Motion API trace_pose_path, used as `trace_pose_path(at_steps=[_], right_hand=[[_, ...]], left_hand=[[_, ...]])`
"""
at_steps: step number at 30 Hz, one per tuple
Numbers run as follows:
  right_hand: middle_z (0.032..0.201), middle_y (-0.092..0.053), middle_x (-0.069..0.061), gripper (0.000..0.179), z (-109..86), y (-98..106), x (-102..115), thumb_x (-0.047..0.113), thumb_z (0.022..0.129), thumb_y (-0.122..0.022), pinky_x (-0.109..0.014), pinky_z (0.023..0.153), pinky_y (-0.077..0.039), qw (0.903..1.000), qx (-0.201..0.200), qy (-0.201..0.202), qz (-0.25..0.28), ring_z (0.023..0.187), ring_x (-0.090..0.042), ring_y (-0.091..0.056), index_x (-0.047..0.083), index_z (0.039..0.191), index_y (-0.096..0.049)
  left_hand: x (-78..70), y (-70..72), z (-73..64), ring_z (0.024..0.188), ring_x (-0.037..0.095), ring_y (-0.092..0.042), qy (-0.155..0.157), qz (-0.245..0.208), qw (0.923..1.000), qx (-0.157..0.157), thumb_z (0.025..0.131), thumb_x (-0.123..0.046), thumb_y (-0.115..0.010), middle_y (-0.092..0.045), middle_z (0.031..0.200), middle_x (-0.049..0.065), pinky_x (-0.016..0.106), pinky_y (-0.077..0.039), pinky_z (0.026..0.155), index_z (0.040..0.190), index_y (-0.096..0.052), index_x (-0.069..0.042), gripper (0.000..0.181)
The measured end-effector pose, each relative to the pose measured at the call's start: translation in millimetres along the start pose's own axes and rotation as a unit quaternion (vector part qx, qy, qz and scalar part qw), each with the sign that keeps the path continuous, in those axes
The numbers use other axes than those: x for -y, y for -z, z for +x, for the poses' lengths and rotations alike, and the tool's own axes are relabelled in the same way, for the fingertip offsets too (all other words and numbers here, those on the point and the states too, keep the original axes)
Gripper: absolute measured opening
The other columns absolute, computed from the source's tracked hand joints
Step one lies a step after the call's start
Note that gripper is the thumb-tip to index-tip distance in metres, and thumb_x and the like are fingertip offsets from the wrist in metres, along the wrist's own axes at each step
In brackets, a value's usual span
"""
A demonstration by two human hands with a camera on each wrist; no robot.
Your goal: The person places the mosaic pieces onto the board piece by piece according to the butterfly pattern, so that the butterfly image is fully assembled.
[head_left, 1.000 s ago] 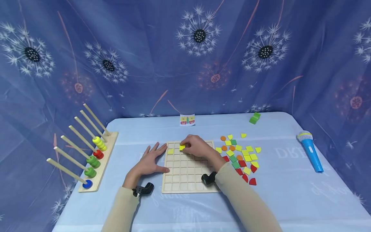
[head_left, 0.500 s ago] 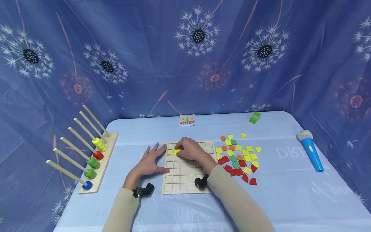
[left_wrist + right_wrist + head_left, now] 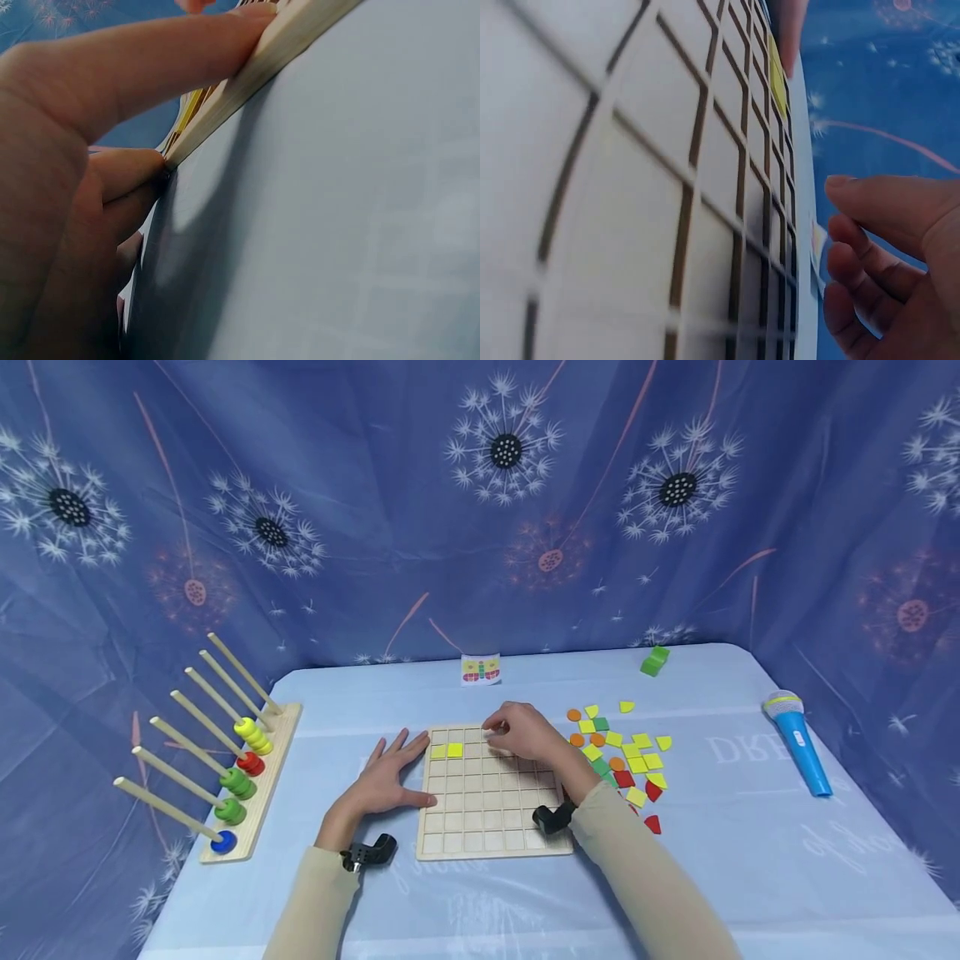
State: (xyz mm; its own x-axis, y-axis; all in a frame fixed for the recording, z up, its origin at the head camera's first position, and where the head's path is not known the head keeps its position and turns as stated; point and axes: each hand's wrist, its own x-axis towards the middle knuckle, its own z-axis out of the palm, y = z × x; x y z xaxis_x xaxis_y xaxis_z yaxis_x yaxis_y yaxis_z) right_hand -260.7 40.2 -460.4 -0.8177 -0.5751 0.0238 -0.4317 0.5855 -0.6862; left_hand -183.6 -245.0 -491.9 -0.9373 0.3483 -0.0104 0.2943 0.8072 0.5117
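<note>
A wooden grid board (image 3: 480,820) lies flat on the table. Two yellow square tiles (image 3: 454,750) sit side by side in cells near its upper left corner. Along the board's left edge my left hand (image 3: 382,781) spreads its fingers; its thumb (image 3: 187,56) lies over the rim and the fingertips touch the edge near the far corner. My right hand (image 3: 523,737) hovers above the upper middle of the grid, right of the tiles. Its fingers (image 3: 847,266) are loosely bent, with nothing between them and the thumb.
Loose yellow, red, green and orange pieces (image 3: 637,765) lie right of the board, some hidden by the right arm. A peg abacus (image 3: 277,752) stands left. A butterfly picture card (image 3: 481,670), a green block (image 3: 655,661) and a blue toy microphone (image 3: 802,747) lie farther out.
My right hand has set the second yellow tile beside the first, let go of it and drawn back to the right. The left hand has stayed at the board's edge.
</note>
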Motion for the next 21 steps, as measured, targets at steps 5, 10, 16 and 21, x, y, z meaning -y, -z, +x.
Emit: trace_pose_path(at_steps=[5,10,16,21], right_hand=[[0.101,-0.062,0.002,0.027,-11.8,15,-14,0.016,0.09,-0.068,-0.031,0.072,-0.051,0.9999,-0.005,-0.013,-0.005,0.085,-0.011,-0.057,0.01,0.116,-0.071],[0.107,-0.063,-0.006,0.032,-23.7,33,-31,0.015,0.09,-0.067,-0.035,0.07,-0.051,0.9989,-0.034,-0.03,-0.01,0.088,-0.017,-0.057,0.005,0.12,-0.068],[0.11,-0.061,-0.014,0.034,-36.6,55,-59,0.015,0.09,-0.067,-0.04,0.075,-0.051,0.9952,-0.071,-0.064,-0.02,0.092,-0.025,-0.056,0.002,0.122,-0.066],[0.111,-0.058,-0.016,0.037,-51.6,73,-82,0.015,0.09,-0.066,-0.045,0.077,-0.051,0.987,-0.096,-0.122,-0.04,0.096,-0.029,-0.057,0.001,0.124,-0.064]], left_hand=[[-0.3,-0.3,-0.5,0.145,0.027,-0.007,0.0,0.001,1.0,0.002,0.064,-0.061,-0.079,-0.026,0.156,-0.001,0.05,0.004,0.115,0.152,-0.03,-0.014,0.111],[-0.4,-1.1,0.6,0.145,0.026,-0.006,0.0,0.002,1.0,0.005,0.064,-0.061,-0.079,-0.025,0.156,-0.002,0.048,0.005,0.115,0.152,-0.029,-0.015,0.111],[2.9,-2.4,1.1,0.145,0.027,-0.006,-0.004,0.006,1.0,-0.001,0.064,-0.063,-0.078,-0.025,0.156,-0.001,0.049,0.004,0.115,0.152,-0.029,-0.015,0.111],[4.1,-1.5,-0.9,0.145,0.025,-0.006,-0.002,0.005,1.0,-0.002,0.063,-0.063,-0.078,-0.025,0.156,-0.002,0.048,0.005,0.115,0.152,-0.029,-0.016,0.112]])
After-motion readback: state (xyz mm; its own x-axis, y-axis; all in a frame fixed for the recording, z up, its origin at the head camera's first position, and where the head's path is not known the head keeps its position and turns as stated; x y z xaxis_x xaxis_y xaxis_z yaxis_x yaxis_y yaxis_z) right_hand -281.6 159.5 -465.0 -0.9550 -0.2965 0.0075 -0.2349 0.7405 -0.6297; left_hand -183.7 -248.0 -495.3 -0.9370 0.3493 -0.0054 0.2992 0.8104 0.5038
